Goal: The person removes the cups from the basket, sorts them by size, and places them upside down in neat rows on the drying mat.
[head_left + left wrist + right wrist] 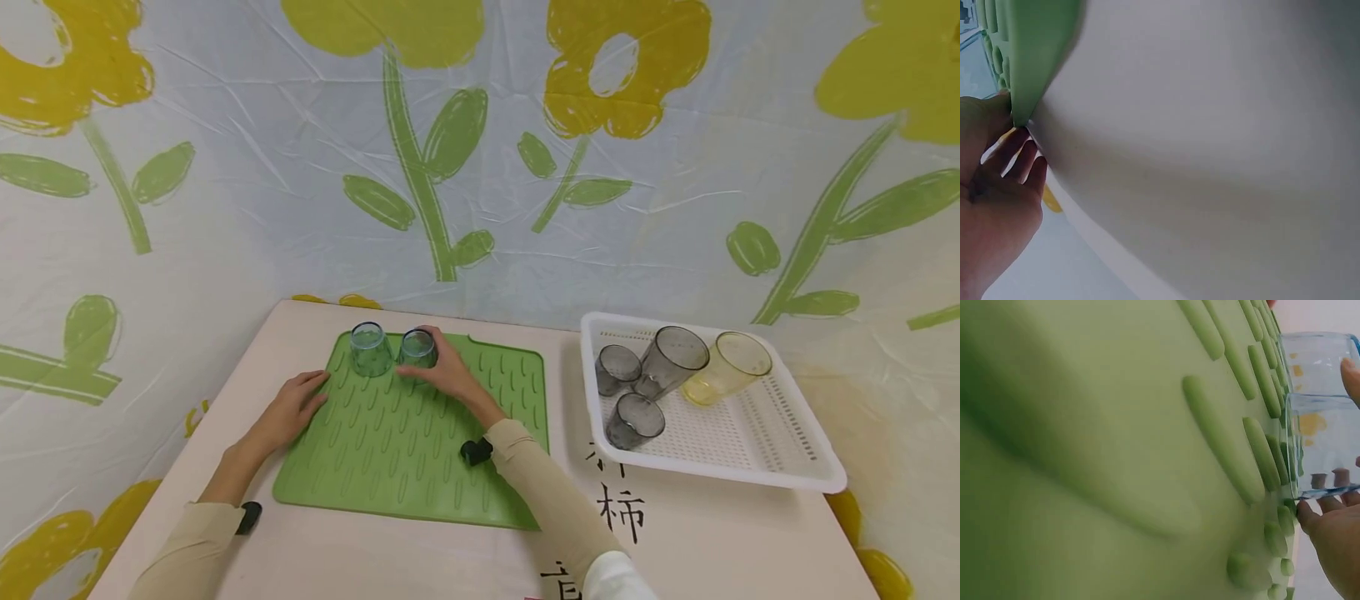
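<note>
Two clear bluish glasses stand near the far left of a green drying mat (420, 450). My right hand (447, 371) is around the right glass (418, 348), with the thumb on its near side and the fingers on its far side. In the right wrist view, that glass (1322, 440) stands on the ridged mat between thumb and fingers. The other glass (371, 352) is just to its left, untouched. My left hand (287, 410) rests at the mat's left edge with relaxed fingers; the left wrist view shows its fingertips touching the edge.
On the right side of the table stands a white plastic basket (757, 475) with perforated sides. It holds several glasses: dark grey ones (637, 421) and a yellow one (723, 375). A flower-patterned cloth (517, 267) hangs behind the table. Black characters (621, 512) mark the tabletop.
</note>
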A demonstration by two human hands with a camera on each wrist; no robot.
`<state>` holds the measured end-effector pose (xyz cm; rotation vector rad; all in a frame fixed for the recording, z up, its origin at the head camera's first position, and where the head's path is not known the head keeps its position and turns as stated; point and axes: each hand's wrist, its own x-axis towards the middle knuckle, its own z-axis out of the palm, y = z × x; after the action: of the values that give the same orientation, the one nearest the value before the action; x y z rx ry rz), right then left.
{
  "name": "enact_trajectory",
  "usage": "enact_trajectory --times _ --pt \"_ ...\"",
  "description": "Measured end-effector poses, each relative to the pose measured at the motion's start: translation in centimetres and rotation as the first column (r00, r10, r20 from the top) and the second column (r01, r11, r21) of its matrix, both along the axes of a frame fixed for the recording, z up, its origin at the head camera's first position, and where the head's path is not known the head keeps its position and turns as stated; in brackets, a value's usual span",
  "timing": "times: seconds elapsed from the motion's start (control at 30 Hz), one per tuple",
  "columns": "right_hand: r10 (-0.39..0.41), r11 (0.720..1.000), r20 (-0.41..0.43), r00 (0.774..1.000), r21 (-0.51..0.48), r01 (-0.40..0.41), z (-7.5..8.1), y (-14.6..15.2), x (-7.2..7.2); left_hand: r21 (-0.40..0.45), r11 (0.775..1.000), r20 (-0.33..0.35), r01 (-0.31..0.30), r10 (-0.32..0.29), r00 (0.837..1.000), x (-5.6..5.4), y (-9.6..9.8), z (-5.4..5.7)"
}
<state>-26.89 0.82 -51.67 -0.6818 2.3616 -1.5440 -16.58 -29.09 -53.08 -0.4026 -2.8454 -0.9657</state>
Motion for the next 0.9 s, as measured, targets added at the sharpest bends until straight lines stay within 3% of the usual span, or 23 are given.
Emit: enact_trajectory --times 0.53,0.9 --pt "-0.012 0.999 -0.011 1.0 0.046 0.012 1.8 2.5 1.6 -0.008 1.0 -0.003 0.013 -0.013 1.0 0.1 0.1 -0.2" --pt "0.02 1.0 -0.173 0.985 0.022 -0.017 4.8 5.5 3.0 -0.006 1.0 0.003 0.013 -0.013 1.0 0.2 0.1 0.3"
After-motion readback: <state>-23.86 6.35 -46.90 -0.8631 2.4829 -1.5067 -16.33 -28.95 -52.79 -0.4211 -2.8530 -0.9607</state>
